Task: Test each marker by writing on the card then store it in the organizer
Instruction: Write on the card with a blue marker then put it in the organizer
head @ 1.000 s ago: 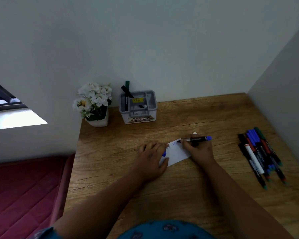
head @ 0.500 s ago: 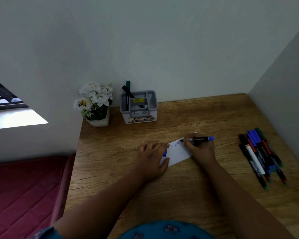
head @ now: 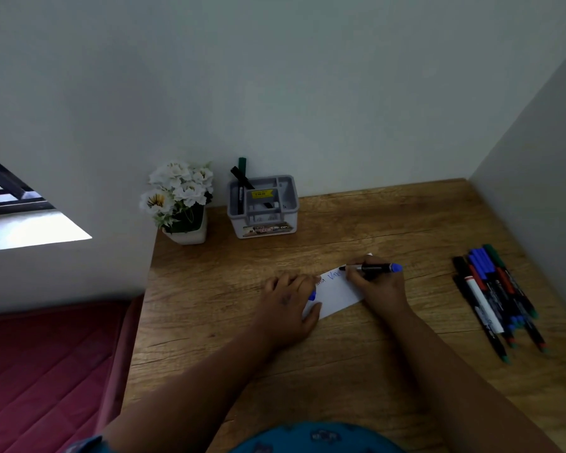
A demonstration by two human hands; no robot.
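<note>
Right hand (head: 381, 284) pinches the blue marker (head: 371, 267) mid-barrel, fingers curled round it, tip down on the far end of the card (head: 339, 294). Blue writing shows on the card just left of the tip; I cannot read it all. Blue end of the marker points away to the right of the grip.

Left hand (head: 290, 300) lies on the card's other end with fingers loosely bent, pinning it to the desk (head: 389, 223). A blue cap (head: 312, 295) peeks out at its fingertips, probably tucked under them; I cannot tell how it is held.

Handling, my read: marker is light, stiff, smooth plastic, so it wants a firm pinch near the tip for writing and mid-barrel for carrying. Card is thin and will slide on the wood if I let go.

Organizer (head: 262, 206) stands well beyond the grip, against the wall, with two markers already in it. Untested markers (head: 495, 295) lie in a bunch well to the right. Flower pot (head: 182, 204) sits left of the organizer.

I judge the task early; cap goes on next.
</note>
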